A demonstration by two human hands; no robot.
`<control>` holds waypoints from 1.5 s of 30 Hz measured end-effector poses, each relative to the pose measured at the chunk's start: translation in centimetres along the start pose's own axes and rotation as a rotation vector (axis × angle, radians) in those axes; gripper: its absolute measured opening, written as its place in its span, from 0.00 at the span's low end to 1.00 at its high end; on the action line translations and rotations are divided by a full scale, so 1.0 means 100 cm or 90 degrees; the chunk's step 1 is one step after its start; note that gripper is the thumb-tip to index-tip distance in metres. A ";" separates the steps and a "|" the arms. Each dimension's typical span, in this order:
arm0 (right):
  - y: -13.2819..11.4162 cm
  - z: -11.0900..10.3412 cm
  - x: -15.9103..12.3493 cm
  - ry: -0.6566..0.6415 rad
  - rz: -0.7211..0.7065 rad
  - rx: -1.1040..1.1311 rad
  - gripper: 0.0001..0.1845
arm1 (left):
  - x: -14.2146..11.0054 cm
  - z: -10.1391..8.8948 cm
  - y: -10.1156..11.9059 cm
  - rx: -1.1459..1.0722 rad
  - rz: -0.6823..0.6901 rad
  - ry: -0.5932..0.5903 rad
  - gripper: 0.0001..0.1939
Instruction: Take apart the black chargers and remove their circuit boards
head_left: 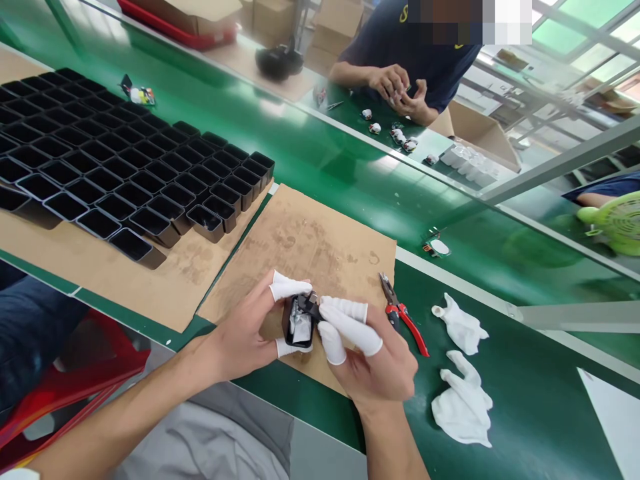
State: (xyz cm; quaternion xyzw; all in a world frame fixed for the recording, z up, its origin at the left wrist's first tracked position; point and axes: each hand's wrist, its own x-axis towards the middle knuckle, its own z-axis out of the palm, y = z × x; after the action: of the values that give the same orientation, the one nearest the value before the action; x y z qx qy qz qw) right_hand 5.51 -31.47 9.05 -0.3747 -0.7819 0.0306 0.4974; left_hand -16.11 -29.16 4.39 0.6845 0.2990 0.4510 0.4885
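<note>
Between my hands, over the cardboard sheet (300,233), is a small black plastic case (287,327) with a silvery-white packet (301,327) inside. My left hand (240,330) grips the case by its sides, with white finger cots on the thumb and a finger. In my right hand (375,353), white-covered fingertips pinch a small black part (311,307) with a bit of metal at its tip, at the far end of the case's opening. How far this part sits inside the case I cannot tell. Right of the cardboard lie red-handled pliers (407,323).
Rows of open black cases (105,167) cover the left of the bench. White gloves (463,400) lie at right. A small wired part (437,247) rests on the green belt (320,167). Across it, a person's hands (400,93) handle something small. A metal rail (580,317) crosses at right.
</note>
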 end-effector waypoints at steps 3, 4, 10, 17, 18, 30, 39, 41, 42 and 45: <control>-0.002 -0.001 -0.012 0.003 -0.076 -0.066 0.48 | -0.001 0.002 -0.003 -0.027 0.011 0.030 0.33; -0.004 0.000 -0.016 0.018 -0.077 -0.073 0.48 | -0.002 0.002 -0.005 -0.036 0.019 0.037 0.32; -0.010 0.015 -0.033 0.135 -0.021 -0.089 0.38 | -0.004 0.005 -0.010 -0.049 0.033 0.039 0.30; -0.016 0.020 -0.028 0.119 0.009 -0.055 0.31 | -0.005 0.003 -0.005 -0.049 0.042 0.019 0.30; -0.016 0.019 -0.025 0.122 0.024 -0.031 0.31 | -0.004 0.003 -0.005 -0.053 0.045 0.019 0.30; -0.002 0.011 0.015 -0.094 0.243 0.209 0.22 | 0.009 -0.022 0.017 0.140 0.051 -0.036 0.28; 0.023 0.018 0.009 0.045 0.474 0.237 0.06 | 0.083 -0.043 0.021 0.389 0.060 -0.280 0.13; 0.028 0.016 0.010 0.080 0.479 0.237 0.08 | 0.096 -0.040 0.015 0.382 0.090 -0.292 0.16; 0.029 0.015 0.010 0.095 0.478 0.238 0.08 | 0.099 -0.038 0.011 0.370 0.107 -0.294 0.19; 0.031 0.011 0.012 0.130 0.476 0.252 0.11 | 0.097 -0.033 -0.003 0.315 0.140 -0.271 0.30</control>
State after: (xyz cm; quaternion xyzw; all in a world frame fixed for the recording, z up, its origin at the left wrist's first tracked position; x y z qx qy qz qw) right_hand 6.06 -28.13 8.10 -0.5306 -0.5182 0.3211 0.5889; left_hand -15.08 -19.48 7.67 0.8891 0.2152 0.2618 0.3076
